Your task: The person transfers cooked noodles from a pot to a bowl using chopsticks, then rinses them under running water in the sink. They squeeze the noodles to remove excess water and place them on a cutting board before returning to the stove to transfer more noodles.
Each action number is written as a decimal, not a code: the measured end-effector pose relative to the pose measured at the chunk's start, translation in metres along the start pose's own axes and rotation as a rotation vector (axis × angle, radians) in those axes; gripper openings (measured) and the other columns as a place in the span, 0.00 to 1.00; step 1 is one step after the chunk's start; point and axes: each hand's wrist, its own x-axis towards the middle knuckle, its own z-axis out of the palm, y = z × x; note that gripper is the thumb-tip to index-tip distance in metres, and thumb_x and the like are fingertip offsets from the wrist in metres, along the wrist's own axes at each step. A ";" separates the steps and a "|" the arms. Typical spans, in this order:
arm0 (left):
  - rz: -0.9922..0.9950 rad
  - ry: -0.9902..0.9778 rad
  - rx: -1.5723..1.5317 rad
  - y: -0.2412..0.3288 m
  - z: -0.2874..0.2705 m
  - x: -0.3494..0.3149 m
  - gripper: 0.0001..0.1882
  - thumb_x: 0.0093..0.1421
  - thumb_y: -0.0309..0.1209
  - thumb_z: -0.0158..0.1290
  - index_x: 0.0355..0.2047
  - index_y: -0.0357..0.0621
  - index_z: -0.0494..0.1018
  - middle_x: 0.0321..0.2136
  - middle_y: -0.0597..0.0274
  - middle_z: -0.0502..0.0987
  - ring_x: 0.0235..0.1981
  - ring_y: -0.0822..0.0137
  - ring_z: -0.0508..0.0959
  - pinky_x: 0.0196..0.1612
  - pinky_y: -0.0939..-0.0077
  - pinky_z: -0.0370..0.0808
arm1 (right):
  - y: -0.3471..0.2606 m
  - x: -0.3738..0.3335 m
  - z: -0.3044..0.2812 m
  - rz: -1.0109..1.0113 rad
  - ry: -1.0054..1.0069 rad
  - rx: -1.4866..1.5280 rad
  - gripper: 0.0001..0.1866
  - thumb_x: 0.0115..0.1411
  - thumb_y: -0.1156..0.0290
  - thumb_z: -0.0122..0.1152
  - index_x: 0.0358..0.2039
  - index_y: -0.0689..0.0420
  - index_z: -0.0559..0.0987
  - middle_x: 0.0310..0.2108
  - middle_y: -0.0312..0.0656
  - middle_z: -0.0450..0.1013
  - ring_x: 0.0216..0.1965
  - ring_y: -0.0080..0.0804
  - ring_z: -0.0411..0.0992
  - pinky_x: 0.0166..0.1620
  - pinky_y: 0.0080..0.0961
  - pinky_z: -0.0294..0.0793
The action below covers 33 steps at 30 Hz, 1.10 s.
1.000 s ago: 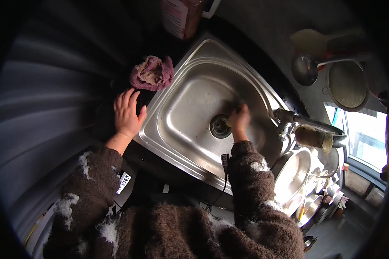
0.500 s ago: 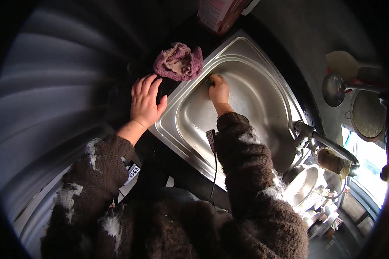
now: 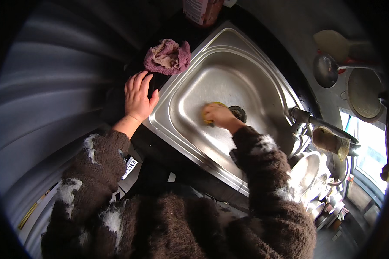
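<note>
Inside the stainless steel sink [image 3: 183, 105], my right hand [image 3: 221, 115] presses a yellow sponge [image 3: 209, 121] against the basin floor. Most of the sponge is hidden under my fingers. Beside my wrist the dark drain [image 3: 237, 113] partly shows. My left hand [image 3: 138, 96] lies on the dark counter by the sink's left rim, fingers stretched out and holding nothing. Just beyond its fingertips sits a crumpled purple cloth [image 3: 167, 57] with a beige inner side.
A faucet [image 3: 324, 125] reaches over the sink's right side. Pans and dishes [image 3: 306, 172] are stacked at the lower right. A ladle [image 3: 325, 70] and a strainer [image 3: 365, 95] hang on the right wall. A pinkish-red container [image 3: 203, 12] stands behind the sink.
My right hand has moved with the sponge from the basin's far left wall toward the middle, near the drain. My left hand stays on the counter. The view has shifted slightly.
</note>
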 end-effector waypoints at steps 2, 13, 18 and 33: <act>-0.005 0.018 -0.003 0.000 0.000 0.000 0.26 0.50 0.38 0.53 0.49 0.42 0.65 0.51 0.56 0.65 0.53 0.53 0.63 0.57 0.55 0.56 | -0.005 -0.046 -0.020 0.401 -0.157 -0.063 0.07 0.42 0.76 0.55 0.22 0.48 0.78 0.32 0.33 0.72 0.40 0.36 0.69 0.41 0.30 0.70; -0.011 0.054 -0.067 -0.001 0.002 -0.002 0.26 0.49 0.36 0.54 0.49 0.40 0.65 0.51 0.54 0.64 0.53 0.51 0.62 0.58 0.54 0.56 | -0.048 -0.052 -0.081 0.940 0.440 -0.167 0.16 0.44 0.82 0.52 0.31 0.49 0.80 0.35 0.38 0.72 0.40 0.41 0.70 0.42 0.33 0.72; -0.023 0.065 -0.088 -0.002 0.004 -0.003 0.25 0.51 0.39 0.53 0.48 0.41 0.66 0.51 0.55 0.64 0.55 0.54 0.61 0.60 0.51 0.54 | -0.081 -0.005 -0.111 0.866 0.578 -0.250 0.17 0.44 0.81 0.53 0.34 0.49 0.80 0.34 0.39 0.72 0.39 0.40 0.71 0.39 0.31 0.73; 0.004 0.036 -0.052 -0.002 0.006 -0.004 0.25 0.51 0.38 0.53 0.48 0.41 0.66 0.51 0.54 0.64 0.54 0.53 0.62 0.59 0.50 0.55 | -0.078 0.026 -0.171 0.476 0.696 -0.258 0.28 0.48 0.76 0.58 0.54 0.52 0.69 0.54 0.47 0.64 0.54 0.46 0.63 0.55 0.37 0.64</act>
